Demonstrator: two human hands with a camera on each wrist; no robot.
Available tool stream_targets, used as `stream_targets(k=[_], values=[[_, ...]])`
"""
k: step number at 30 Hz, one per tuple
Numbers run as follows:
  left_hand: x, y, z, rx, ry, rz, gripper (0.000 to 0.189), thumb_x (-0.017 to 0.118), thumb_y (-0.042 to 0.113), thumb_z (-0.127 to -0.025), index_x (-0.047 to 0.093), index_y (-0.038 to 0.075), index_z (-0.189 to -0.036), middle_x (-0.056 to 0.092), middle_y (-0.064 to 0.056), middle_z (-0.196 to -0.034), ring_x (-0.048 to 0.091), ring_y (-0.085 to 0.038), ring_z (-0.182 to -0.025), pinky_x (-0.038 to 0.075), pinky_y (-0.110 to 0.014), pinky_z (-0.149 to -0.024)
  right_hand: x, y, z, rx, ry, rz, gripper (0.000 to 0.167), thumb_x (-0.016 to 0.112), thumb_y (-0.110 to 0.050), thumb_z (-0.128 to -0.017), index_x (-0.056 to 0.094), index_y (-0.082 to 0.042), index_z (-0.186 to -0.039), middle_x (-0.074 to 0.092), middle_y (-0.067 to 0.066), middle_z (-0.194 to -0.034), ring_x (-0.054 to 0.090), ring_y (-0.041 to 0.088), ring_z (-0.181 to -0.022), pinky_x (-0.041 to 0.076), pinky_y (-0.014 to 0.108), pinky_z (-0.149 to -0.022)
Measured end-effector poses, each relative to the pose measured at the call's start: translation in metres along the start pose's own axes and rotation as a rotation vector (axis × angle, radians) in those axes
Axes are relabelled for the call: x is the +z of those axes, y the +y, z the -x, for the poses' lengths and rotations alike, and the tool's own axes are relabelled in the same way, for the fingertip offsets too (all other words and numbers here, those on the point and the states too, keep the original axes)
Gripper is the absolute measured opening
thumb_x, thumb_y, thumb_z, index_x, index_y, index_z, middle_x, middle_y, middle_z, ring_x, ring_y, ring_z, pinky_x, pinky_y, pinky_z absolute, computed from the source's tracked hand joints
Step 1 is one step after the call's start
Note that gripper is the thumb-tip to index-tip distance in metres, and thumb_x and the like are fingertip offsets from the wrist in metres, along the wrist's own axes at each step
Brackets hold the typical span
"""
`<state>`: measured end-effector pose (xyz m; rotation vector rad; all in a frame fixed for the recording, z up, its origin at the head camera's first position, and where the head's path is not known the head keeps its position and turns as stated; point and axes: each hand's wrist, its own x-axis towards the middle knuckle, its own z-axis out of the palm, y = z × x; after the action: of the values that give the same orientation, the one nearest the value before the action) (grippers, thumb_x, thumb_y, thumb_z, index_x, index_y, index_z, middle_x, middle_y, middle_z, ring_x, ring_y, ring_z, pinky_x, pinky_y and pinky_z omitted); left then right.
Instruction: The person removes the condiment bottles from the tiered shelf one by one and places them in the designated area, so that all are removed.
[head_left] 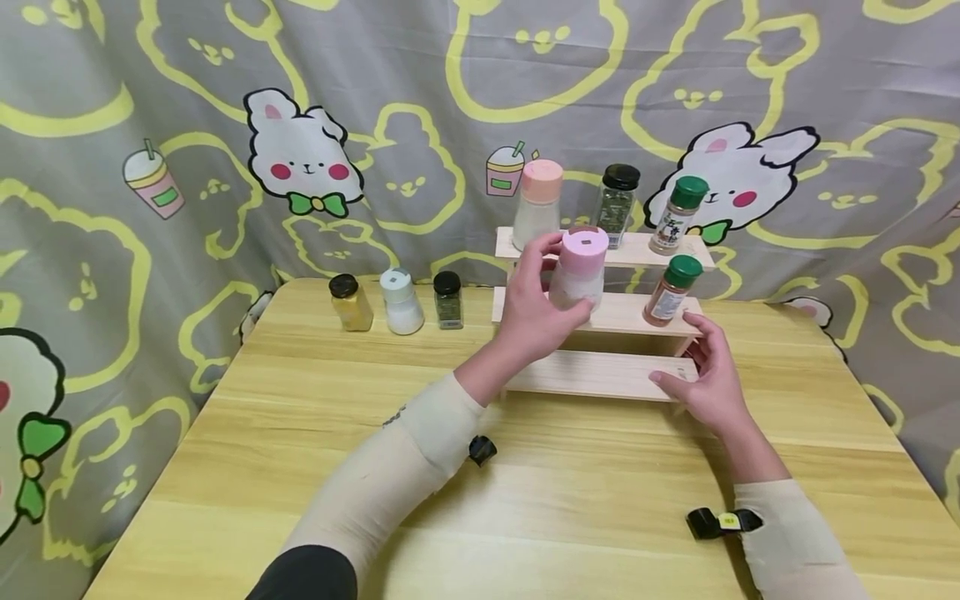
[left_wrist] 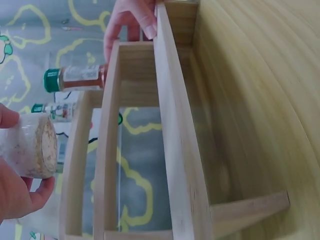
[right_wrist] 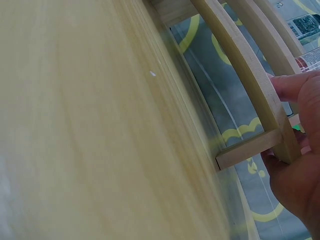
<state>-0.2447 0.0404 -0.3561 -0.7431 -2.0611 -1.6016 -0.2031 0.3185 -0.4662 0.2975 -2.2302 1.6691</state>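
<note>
My left hand (head_left: pixel 540 300) grips a clear seasoning jar with a pink lid (head_left: pixel 583 258), its fingers around the side. In the left wrist view the jar's round base (left_wrist: pixel 47 145) is tilted towards the camera, apart from the wood. A three-tier wooden rack (head_left: pixel 592 372) stands on the table. At its right end my right hand (head_left: pixel 712 379) grips the frame, thumb on the bottom tier and fingers by the middle tier's edge. A green-lidded spice bottle (head_left: pixel 670 292) stands on the middle tier, near those fingers.
The top tier holds a peach-lidded jar (head_left: pixel 538 204), a black-lidded herb bottle (head_left: pixel 617 204) and a green-lidded bottle (head_left: pixel 677 215). Left of the rack stand a yellow spice bottle (head_left: pixel 352 304), a white-lidded jar (head_left: pixel 402 302) and a black-lidded bottle (head_left: pixel 448 300). A patterned curtain (head_left: pixel 405 75) hangs behind.
</note>
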Motion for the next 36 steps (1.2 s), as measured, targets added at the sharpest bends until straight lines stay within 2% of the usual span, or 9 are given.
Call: stream_targets(k=[8, 14, 19, 24, 36], values=[[-0.015, -0.005, 0.005, -0.031, 0.029, -0.012, 0.081, 0.085, 0.004, -0.073, 0.041, 0.015, -0.140, 0.053, -0.004, -0.128, 0.053, -0.015, -0.108, 0.052, -0.030, -0.083, 0.000, 0.002, 0.000, 0.000, -0.004, 0.019, 0.102, 0.075, 0.028, -0.067, 0.031, -0.006, -0.152, 0.034, 0.013, -0.149, 0.049, 0.019, -0.121, 0.040, 0.018, -0.099], [-0.030, -0.006, 0.008, -0.023, 0.046, -0.008, 0.080, 0.084, 0.003, -0.074, 0.041, 0.015, -0.141, 0.051, -0.002, -0.129, 0.054, -0.016, -0.109, 0.053, -0.034, -0.084, 0.000, -0.001, 0.002, -0.001, 0.003, 0.017, 0.102, 0.075, 0.028, -0.066, 0.031, -0.006, -0.152, 0.039, 0.013, -0.146, 0.050, 0.015, -0.116, 0.040, 0.017, -0.097], [-0.044, -0.005, 0.010, -0.017, 0.096, -0.008, 0.080, 0.084, 0.000, -0.073, 0.042, 0.015, -0.140, 0.053, -0.003, -0.128, 0.056, -0.018, -0.108, 0.053, -0.035, -0.085, 0.001, -0.001, 0.001, 0.000, 0.004, 0.028, 0.103, 0.076, 0.027, -0.066, 0.031, -0.008, -0.152, 0.040, 0.012, -0.145, 0.050, 0.017, -0.117, 0.040, 0.016, -0.097], [-0.056, -0.004, 0.013, -0.041, 0.147, -0.011, 0.080, 0.084, -0.002, -0.072, 0.043, 0.014, -0.139, 0.053, -0.003, -0.128, 0.056, -0.019, -0.108, 0.053, -0.036, -0.086, 0.000, 0.001, 0.001, -0.003, 0.006, 0.019, 0.103, 0.076, 0.027, -0.066, 0.032, -0.007, -0.152, 0.040, 0.011, -0.144, 0.049, 0.021, -0.118, 0.040, 0.017, -0.097], [-0.082, -0.014, 0.026, -0.042, 0.236, 0.010, 0.081, 0.082, -0.009, -0.069, 0.044, 0.010, -0.138, 0.053, -0.008, -0.128, 0.056, -0.025, -0.109, 0.052, -0.042, -0.087, 0.000, 0.001, 0.001, 0.003, 0.003, 0.021, 0.103, 0.076, 0.027, -0.067, 0.032, -0.009, -0.152, 0.038, 0.013, -0.147, 0.047, 0.024, -0.121, 0.039, 0.017, -0.098]])
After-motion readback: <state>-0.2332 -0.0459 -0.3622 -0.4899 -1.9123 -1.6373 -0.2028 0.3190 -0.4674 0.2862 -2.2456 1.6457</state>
